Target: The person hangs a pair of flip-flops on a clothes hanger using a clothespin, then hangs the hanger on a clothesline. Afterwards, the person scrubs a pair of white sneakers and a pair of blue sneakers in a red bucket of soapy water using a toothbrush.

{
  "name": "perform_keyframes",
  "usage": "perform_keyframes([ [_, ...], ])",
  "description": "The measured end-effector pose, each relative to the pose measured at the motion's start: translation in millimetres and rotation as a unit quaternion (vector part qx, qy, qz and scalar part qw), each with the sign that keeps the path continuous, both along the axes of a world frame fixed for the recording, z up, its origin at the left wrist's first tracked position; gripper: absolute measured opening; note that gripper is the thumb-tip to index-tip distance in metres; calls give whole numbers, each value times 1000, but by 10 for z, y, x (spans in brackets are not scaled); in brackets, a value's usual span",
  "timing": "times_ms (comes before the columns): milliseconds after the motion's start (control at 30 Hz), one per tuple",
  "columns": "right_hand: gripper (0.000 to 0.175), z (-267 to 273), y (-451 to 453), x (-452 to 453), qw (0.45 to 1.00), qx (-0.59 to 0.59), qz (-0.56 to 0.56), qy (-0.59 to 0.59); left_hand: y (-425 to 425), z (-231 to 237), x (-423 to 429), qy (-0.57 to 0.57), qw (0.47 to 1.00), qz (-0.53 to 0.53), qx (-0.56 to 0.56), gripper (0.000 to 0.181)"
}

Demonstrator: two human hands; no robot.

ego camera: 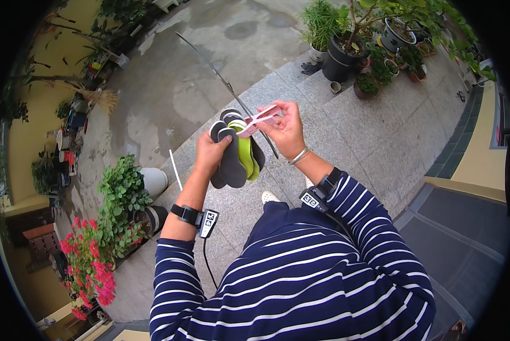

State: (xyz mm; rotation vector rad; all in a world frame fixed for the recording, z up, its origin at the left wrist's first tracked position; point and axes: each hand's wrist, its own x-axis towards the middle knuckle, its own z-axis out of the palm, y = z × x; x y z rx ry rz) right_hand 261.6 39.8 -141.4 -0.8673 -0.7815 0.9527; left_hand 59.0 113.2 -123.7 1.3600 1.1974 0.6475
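Note:
Several shoe insoles, dark grey point(233, 164) and lime green point(244, 153), hang as a bundle near the middle of the view. My left hand point(211, 149) grips their upper left side, its thumb on the front grey one. At the bundle's upper right, my right hand point(285, 128) holds a large pink plastic clip point(261, 120) by its handles. The clip's jaws lie at the top of the insoles, beside a thin dark line or wire point(221, 76) that runs slantwise past them. Whether the jaws grip the line, the insoles or both cannot be told.
Stone steps point(280, 85) lead down to a wet concrete yard point(195, 85). Potted plants stand at the upper right, among them a big black pot point(342, 57). A white pot point(154, 181) and pink flowers point(97, 277) are at the left. A straw broom point(99, 99) leans farther off.

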Motion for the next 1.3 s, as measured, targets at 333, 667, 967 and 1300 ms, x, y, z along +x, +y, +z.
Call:
perform_keyframes([
  [333, 61, -76, 7, 32, 999, -20, -4, 31, -21, 11, 34, -28, 1000, -8, -8, 23],
  [667, 60, -112, 62, 195, 990, -57, -18, 128, 0, -34, -21, -113, 992, 52, -3, 18],
  [967, 54, 20, 39, 712, 978, -25, 13, 207, 328, 0, -618, -237, 958, 159, -2, 18],
  [1300, 51, 166, -24, 1023, 973, -38, 85, 210, 468, -8, -789, -223, 964, 145, -26, 19],
])
